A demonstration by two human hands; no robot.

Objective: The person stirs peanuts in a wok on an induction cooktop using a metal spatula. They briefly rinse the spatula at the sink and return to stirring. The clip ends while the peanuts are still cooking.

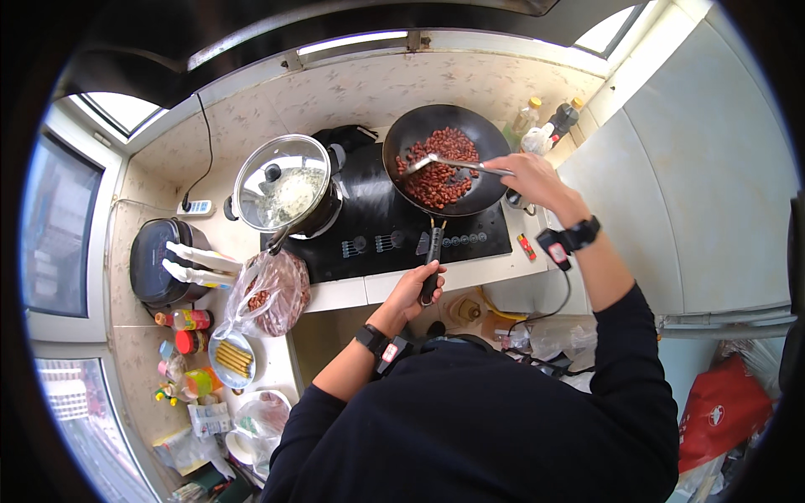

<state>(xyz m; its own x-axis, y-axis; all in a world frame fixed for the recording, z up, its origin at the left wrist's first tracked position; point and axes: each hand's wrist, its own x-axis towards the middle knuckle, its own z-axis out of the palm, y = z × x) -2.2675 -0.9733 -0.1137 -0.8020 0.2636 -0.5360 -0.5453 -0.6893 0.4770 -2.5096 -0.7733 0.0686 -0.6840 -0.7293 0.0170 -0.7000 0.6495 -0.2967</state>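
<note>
A dark wok (490, 184) sits on the right side of the black stovetop, with reddish-brown peanuts (449, 191) heaped over its bottom. My left hand (411, 291) is closed round the wok's black handle (434, 251), which points toward me. Over the wok's right rim reaches my right hand (535, 179), closed on the handle of a metal spatula (461, 163). The spatula's head rests among the peanuts at the left of the heap. My right fingers are partly hidden behind the back of the hand.
A glass-lidded pot (283, 183) stands left of the wok on the stovetop (356, 210). Nearer me lie a plastic bag of peanuts (277, 289) and a plate of yellow sticks (234, 359). Bottles (563, 120) stand behind the wok's right side; a red lighter (526, 246) lies on the counter edge.
</note>
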